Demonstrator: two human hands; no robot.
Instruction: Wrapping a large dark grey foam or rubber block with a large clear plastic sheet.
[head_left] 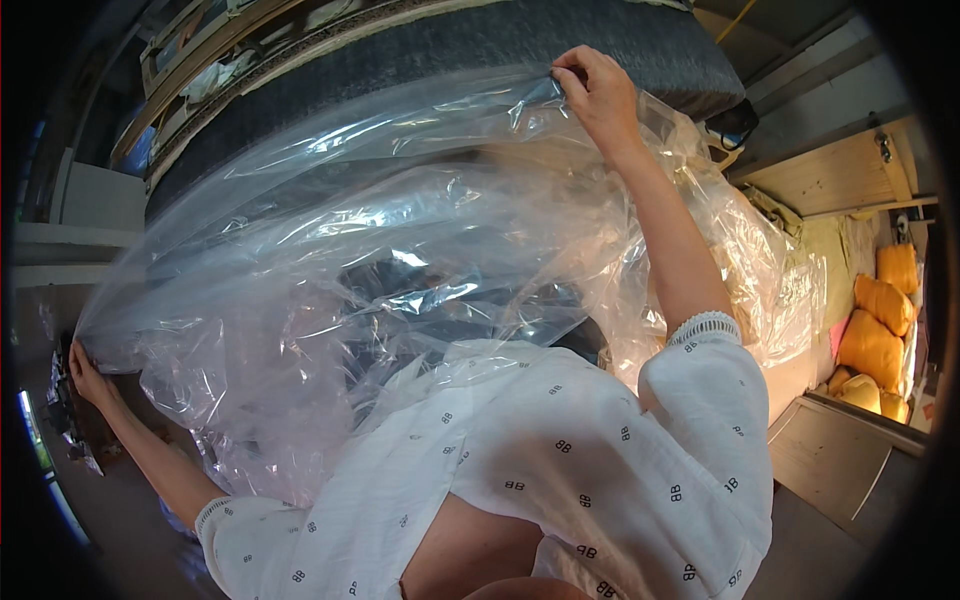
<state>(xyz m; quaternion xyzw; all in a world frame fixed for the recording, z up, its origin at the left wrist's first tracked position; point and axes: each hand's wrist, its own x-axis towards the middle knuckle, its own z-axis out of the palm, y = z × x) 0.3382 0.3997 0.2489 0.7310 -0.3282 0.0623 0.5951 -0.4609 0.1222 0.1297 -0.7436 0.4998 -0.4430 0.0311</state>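
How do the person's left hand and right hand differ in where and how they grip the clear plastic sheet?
The right hand is raised high, pinching the clear plastic sheet at its top edge against the dark grey padded slab; the left hand sits low and far out to the side, gripping a gathered corner. The right arm reaches up, the left arm stretches out sideways. Both hands are bare and closed on the same sheet, holding it spread between them.

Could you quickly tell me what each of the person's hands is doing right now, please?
Left hand: closed, gripping the left edge of the large clear plastic sheet.
Right hand: closed, pinching the sheet's upper edge.
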